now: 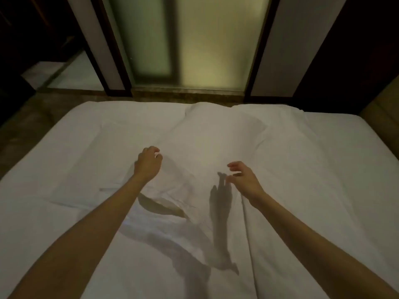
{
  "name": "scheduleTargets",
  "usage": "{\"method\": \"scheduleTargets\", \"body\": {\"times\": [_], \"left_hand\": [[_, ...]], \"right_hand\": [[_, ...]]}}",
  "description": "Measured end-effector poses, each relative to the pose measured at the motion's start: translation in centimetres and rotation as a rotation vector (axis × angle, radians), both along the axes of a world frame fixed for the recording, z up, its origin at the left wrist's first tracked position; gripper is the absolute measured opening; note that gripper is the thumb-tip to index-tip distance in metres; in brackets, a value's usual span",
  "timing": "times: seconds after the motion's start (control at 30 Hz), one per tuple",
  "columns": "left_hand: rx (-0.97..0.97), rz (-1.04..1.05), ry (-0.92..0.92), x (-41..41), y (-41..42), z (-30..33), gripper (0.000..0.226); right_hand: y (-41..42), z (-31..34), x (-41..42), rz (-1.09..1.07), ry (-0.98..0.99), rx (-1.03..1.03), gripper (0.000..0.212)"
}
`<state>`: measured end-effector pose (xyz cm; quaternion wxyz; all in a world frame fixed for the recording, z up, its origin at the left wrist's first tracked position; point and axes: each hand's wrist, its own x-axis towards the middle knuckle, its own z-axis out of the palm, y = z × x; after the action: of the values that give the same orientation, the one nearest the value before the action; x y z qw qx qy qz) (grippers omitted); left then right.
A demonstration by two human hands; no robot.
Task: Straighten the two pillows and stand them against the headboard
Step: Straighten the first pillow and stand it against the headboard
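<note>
Both grips loose and empty, left hand [148, 164] and right hand [243, 179] over a flat pillow [194, 147] mid-bed [323, 169].

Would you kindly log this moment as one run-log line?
left hand: open, over pillow | right hand: open, above bed | pillow: lying flat, not stood

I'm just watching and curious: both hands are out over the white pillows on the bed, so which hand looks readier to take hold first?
Probably the left hand: its curled fingers seem to rest on the nearer pillow. The right hand hovers open, throwing a separate shadow, so it looks clear of the fabric.
</note>
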<state>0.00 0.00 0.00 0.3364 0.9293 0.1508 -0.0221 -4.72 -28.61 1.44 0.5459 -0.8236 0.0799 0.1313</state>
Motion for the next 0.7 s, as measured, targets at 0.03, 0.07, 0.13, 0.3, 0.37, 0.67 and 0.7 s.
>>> {"method": "scheduleTargets", "body": {"times": [0.03,0.07,0.13,0.3,0.37,0.67,0.7], "left_hand": [[0.032,-0.007,0.012,0.9,0.5,-0.1,0.035],[0.057,-0.02,0.024,1.6,0.7,-0.1,0.036],[0.08,-0.042,0.054,3.4,1.1,-0.3,0.038],[0.198,-0.027,0.258,6.6,3.4,-2.6,0.055],[0.211,0.0,0.345,7.0,4.3,-3.7,0.069],[-0.237,0.131,0.39,5.1,2.2,-6.3,0.101],[-0.254,0.12,0.364,4.8,1.8,-6.5,0.101]], "right_hand": [[0.6,-0.2,0.8,0.019,-0.012,-0.046,0.037],[0.9,-0.4,1.5,0.029,-0.016,-0.09,0.04],[1.8,-0.7,3.1,0.042,-0.014,-0.157,0.047],[3.0,-2.6,6.2,0.038,0.03,-0.37,0.08],[3.2,-3.9,6.5,0.063,0.032,-0.414,0.087],[2.3,-7.4,6.2,0.099,0.039,-0.483,0.093],[2.0,-7.6,5.8,0.094,0.048,-0.49,0.093]]}}
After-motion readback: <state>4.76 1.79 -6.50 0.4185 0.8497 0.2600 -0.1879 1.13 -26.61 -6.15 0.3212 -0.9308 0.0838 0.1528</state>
